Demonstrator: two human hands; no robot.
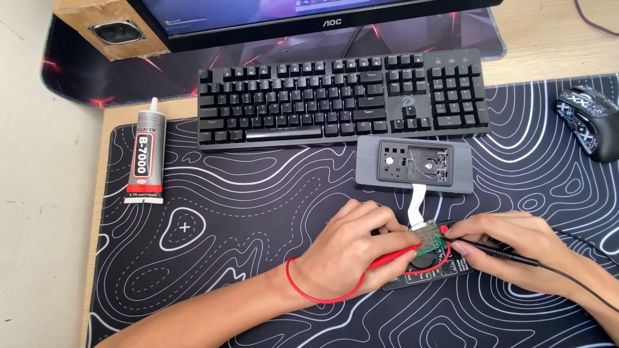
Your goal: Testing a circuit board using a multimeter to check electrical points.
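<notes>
Desk mat [258,212], probes on circuit board [431,233]

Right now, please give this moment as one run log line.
left hand: holds red probe on green board | right hand: holds black probe on board | grey case: open, behind | glue tube: left, lying

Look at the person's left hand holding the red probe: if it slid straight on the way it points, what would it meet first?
The left hand points right, so it would probably first meet the small green circuit board, then the right hand.
</notes>
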